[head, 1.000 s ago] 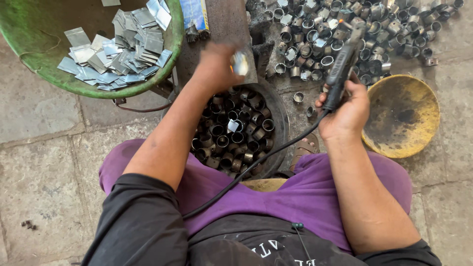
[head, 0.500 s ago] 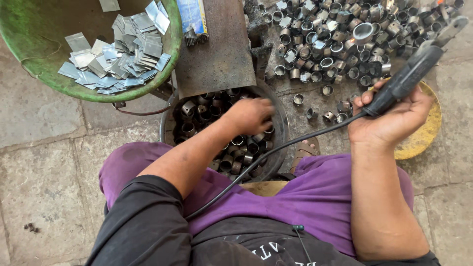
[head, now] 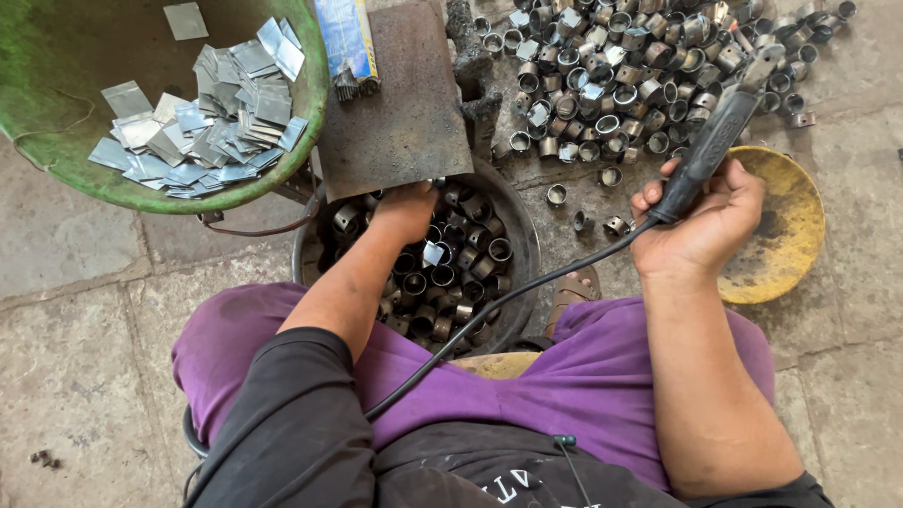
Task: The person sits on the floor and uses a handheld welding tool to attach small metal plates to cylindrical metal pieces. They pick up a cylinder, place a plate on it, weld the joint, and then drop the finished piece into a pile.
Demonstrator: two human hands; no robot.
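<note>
Since the frame half a second back, the left hand [head: 406, 209] has gone deeper toward the far side of the round tub [head: 515, 235] and the right hand [head: 701, 226] has swung the tool handle more upright. Green basin [head: 282, 179], upper left, holds a loose pile of shiny metal squares [head: 202, 118]. Rusty flat plate [head: 395, 103] lies between basin and the floor heap of short metal rings [head: 621, 66]; its near edge overhangs the tub rim. Yellow dish [head: 785, 226] sits just beside the right hand, partly behind it. Tub is between the knees, filled with more dark rings [head: 461, 263] and one bright square. Left hand is down among these rings, fingers hidden under the plate edge; cannot tell whether it grasps anything. Right hand is wrapped firmly around the black tool handle [head: 705, 155], whose cable [head: 508, 301] runs back across the tub to the lap. Risk, as judged: the cable lies over the tub rim close to the left forearm and could snag as the arm withdraws, jerking the tool; the plate's edge could scrape knuckles. Open room: bare stone floor left of the tub; the right side is crowded by stray rings and the dish.
</note>
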